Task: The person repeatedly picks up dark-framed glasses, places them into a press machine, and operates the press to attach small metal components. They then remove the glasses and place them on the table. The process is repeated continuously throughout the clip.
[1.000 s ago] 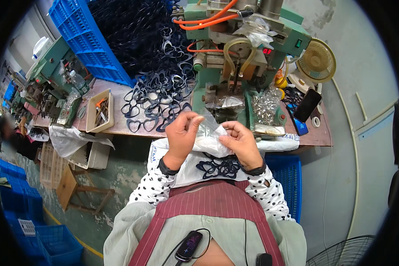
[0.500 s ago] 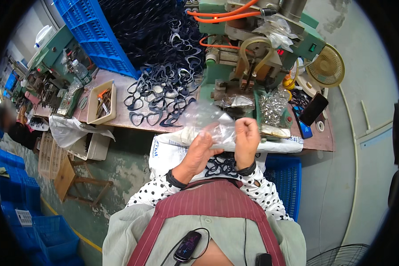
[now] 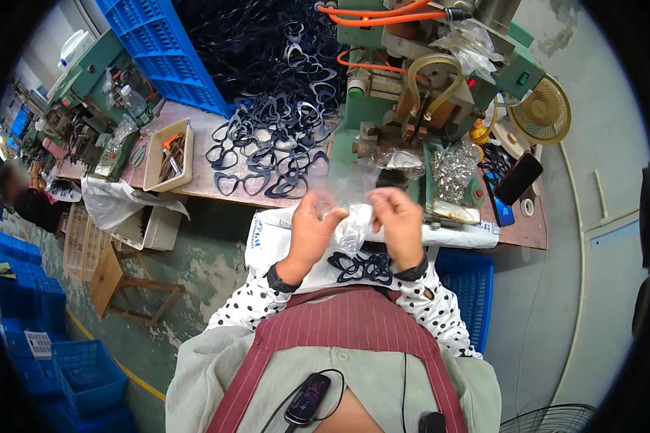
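Observation:
A crinkled clear plastic bag (image 3: 351, 232) hangs between my two hands, above a white sack in front of the bench edge. My left hand (image 3: 310, 232) grips the bag's left side, thumb upward. The fingers of my right hand (image 3: 401, 225) are pinched at its right side, slightly blurred. Whether the bag holds anything I cannot make out. Below the hands, dark glasses frames (image 3: 361, 268) lie on the white sack (image 3: 271, 242) over my lap. More dark frames (image 3: 242, 182) are heaped on the bench beyond my left hand.
Ahead to the right stands a green machine (image 3: 354, 108) with orange hoses. Beside it are a tray of small metal parts (image 3: 451, 173), a phone (image 3: 518, 178) and a fan (image 3: 540, 108). On the left sit a tool box (image 3: 152, 169), a blue crate (image 3: 184, 68) and a wooden stool (image 3: 108, 281).
The bag has come down and nearer to me, and now hangs between the hands. My right hand has turned and lowered slightly; my left hand has shifted a little left.

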`<state>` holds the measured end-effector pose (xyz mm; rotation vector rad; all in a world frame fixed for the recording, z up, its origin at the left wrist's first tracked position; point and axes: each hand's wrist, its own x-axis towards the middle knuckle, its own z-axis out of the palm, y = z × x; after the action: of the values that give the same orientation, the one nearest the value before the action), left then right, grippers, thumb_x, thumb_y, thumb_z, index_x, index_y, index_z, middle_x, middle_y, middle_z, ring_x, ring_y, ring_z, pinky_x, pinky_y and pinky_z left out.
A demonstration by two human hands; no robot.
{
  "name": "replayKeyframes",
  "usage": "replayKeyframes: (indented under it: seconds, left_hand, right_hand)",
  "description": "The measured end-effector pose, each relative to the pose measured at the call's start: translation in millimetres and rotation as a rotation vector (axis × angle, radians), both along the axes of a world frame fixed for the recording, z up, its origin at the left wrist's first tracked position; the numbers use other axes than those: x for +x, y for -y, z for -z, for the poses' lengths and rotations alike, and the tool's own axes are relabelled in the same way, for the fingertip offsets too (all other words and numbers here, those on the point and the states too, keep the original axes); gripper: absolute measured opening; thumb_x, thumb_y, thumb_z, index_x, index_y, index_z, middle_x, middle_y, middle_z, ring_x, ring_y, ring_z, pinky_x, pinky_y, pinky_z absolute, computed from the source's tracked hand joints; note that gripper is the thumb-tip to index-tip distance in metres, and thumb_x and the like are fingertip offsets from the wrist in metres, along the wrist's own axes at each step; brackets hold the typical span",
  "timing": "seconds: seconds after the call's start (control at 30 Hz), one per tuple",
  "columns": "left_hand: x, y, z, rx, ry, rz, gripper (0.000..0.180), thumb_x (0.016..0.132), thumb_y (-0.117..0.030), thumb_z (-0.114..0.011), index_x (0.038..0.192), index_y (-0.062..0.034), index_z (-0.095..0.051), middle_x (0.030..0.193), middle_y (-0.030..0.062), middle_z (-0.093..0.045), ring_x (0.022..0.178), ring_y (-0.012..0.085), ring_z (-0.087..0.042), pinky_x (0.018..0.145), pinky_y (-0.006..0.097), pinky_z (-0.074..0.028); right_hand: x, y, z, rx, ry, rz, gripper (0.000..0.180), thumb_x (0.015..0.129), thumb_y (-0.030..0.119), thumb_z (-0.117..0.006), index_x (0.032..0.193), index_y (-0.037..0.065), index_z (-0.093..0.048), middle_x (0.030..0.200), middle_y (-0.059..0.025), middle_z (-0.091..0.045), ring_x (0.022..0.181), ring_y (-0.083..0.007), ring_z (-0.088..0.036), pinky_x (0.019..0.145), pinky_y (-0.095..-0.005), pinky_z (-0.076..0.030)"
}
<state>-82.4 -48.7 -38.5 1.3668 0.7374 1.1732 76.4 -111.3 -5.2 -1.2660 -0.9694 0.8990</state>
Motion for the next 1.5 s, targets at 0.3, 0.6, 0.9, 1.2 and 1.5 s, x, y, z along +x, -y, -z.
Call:
replayKeyframes:
  seconds: [0.3, 0.6, 0.9, 1.2, 1.5]
  left_hand:
    - [-1, 5, -7, 0.078, 0.03, -0.235, 0.013, 0.091, -0.013, -0.067, 0.092, -0.0025, -0.06, 0.087, 0.0011, -0.061, 0.075, 0.0078, -0.052, 0.067, 0.023, -0.044]
    - [-12, -12, -13, 0.041, 0.01, -0.152, 0.03, 0.089, -0.022, -0.072, 0.104, -0.0018, -0.056, 0.094, 0.0037, -0.061, 0.08, 0.0066, -0.053, 0.07, 0.023, -0.044]
    - [-23, -10, 1, -0.412, 0.09, 0.215, 0.021, 0.089, -0.007, -0.067, 0.109, -0.0025, -0.063, 0.097, 0.0031, -0.066, 0.081, 0.009, -0.06, 0.07, 0.024, -0.049]
    - [-11, 17, -3, -0.126, -0.175, 0.061, 0.012, 0.088, -0.011, -0.072, 0.088, -0.0032, -0.063, 0.08, -0.0031, -0.062, 0.069, 0.0036, -0.052, 0.062, 0.02, -0.043]
    - [-7, 13, -12, -0.044, -0.032, -0.027, 0.017, 0.09, -0.014, -0.068, 0.091, -0.0024, -0.056, 0.086, 0.0023, -0.062, 0.076, 0.0071, -0.054, 0.069, 0.021, -0.044]
  right_hand:
    - [-31, 20, -8, -0.129, 0.296, -0.114, 0.04, 0.087, 0.004, -0.066, 0.124, -0.002, -0.05, 0.089, -0.0083, -0.065, 0.073, -0.01, -0.062, 0.06, -0.0226, -0.05]
    - [-26, 19, 13, -0.104, -0.018, -0.07, 0.019, 0.092, 0.004, -0.06, 0.111, -0.002, -0.06, 0.075, -0.0001, -0.061, 0.057, -0.0045, -0.052, 0.051, -0.0182, -0.04]
    - [-12, 16, 20, 0.01, 0.271, 0.064, 0.035, 0.087, 0.013, -0.068, 0.118, 0.003, -0.058, 0.095, -0.0123, -0.069, 0.081, -0.0171, -0.067, 0.064, -0.0282, -0.052]
    - [-2, -5, 3, 0.192, -0.051, 0.204, 0.017, 0.088, 0.003, -0.068, 0.104, -0.001, -0.063, 0.08, -0.0015, -0.064, 0.068, -0.0056, -0.057, 0.059, -0.0212, -0.047]
    - [-22, 20, 12, -0.13, 0.199, -0.049, 0.04, 0.083, 0.01, -0.073, 0.118, -0.002, -0.056, 0.081, -0.0091, -0.067, 0.069, -0.0122, -0.062, 0.061, -0.0252, -0.05]
